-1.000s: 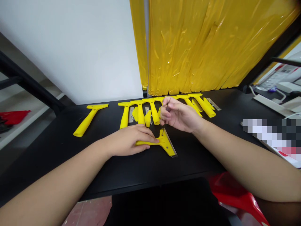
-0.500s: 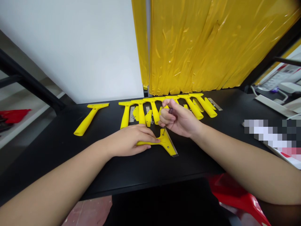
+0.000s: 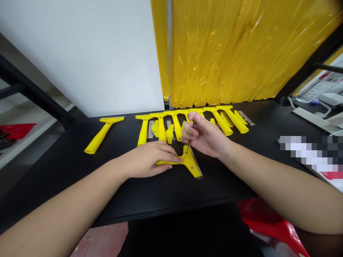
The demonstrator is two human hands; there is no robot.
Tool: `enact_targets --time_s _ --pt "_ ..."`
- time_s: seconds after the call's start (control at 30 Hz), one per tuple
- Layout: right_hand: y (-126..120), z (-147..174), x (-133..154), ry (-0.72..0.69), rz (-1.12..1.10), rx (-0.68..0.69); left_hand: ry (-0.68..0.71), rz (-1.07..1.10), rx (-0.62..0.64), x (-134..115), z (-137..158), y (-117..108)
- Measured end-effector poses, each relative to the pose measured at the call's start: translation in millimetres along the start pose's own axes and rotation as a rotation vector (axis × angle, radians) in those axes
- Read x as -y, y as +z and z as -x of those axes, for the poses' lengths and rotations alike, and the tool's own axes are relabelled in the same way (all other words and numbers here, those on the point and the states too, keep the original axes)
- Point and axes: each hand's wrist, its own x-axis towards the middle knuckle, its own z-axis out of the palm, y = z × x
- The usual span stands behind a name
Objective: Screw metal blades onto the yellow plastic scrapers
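Note:
My left hand (image 3: 150,159) is wrapped round the handle of a yellow scraper (image 3: 189,162) and holds it down on the black table. The scraper's head points right, with a metal blade along its edge and a screw visible in its lower half. Above it, my right hand (image 3: 200,135) is closed round a screwdriver (image 3: 188,146); most of its handle is hidden by my fingers. The thin shaft stands nearly upright, its tip at the upper screw of the scraper's head.
Behind my hands lies a row of several yellow scraper handles (image 3: 161,128), with yellow cover plates (image 3: 169,134), blades (image 3: 150,129) and small screws among them. Another yellow scraper (image 3: 101,135) lies apart at the left. A yellow plastic-wrapped stack (image 3: 219,53) rises behind the black table (image 3: 150,196).
My right hand's fingers have shifted slightly round the screwdriver, whose tip stays at the same screw. My left hand and the scraper keep their place.

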Motion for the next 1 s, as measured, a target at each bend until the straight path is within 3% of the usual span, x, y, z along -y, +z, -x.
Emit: enact_targets --time_s 0.17,0.37,0.6,0.77,1.0 --pt "-3.2 -2.7 1.3 -0.071 0.063 -0.032 0.002 0.006 -0.002 0.2 -0.3 -0.3" --pt "5.6 1.0 -0.4 -0.037 0.067 -0.063 0.008 0.000 -0.006 0.3 -0.6 -0.1" --pt "6.0 -0.3 1.4 -0.091 0.076 -0.136 0.011 0.004 0.000 1.5 -0.1 0.2" --pt "4.6 -0.1 4.5 0.016 0.052 -0.091 0.003 -0.007 0.004 2.3 0.3 0.8" --pt "3.8 1.7 1.5 -0.067 0.080 -0.050 0.009 0.009 -0.006 1.2 0.1 0.4"
